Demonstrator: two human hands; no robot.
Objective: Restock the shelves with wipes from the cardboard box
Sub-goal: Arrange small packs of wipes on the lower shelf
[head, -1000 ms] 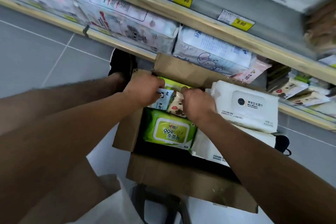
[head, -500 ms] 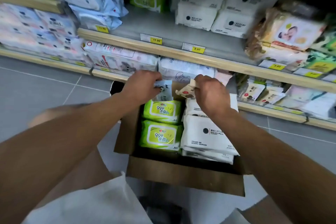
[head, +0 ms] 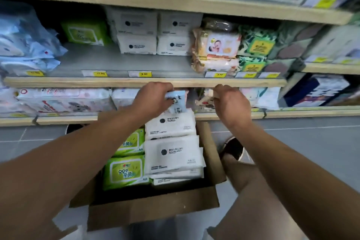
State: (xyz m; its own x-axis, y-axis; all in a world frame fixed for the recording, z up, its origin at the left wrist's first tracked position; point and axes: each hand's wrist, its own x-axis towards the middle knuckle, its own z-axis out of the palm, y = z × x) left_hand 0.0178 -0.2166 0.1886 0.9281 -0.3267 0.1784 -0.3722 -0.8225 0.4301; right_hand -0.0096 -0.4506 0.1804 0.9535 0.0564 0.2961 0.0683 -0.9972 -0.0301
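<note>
Our left hand (head: 153, 97) grips a small blue wipes pack (head: 177, 101). Our right hand (head: 230, 103) pinches a small beige pack (head: 209, 94), both above the cardboard box (head: 152, 210).

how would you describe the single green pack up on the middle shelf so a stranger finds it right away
Start at the middle shelf, the wooden-edged one just above both hands. Toward its left, behind the 11.90 price tag, sits the green pack, pushed to the back. It stands alone between crumpled blue packs on its left and stacked white packs on its right, the only lime green one there.
</note>
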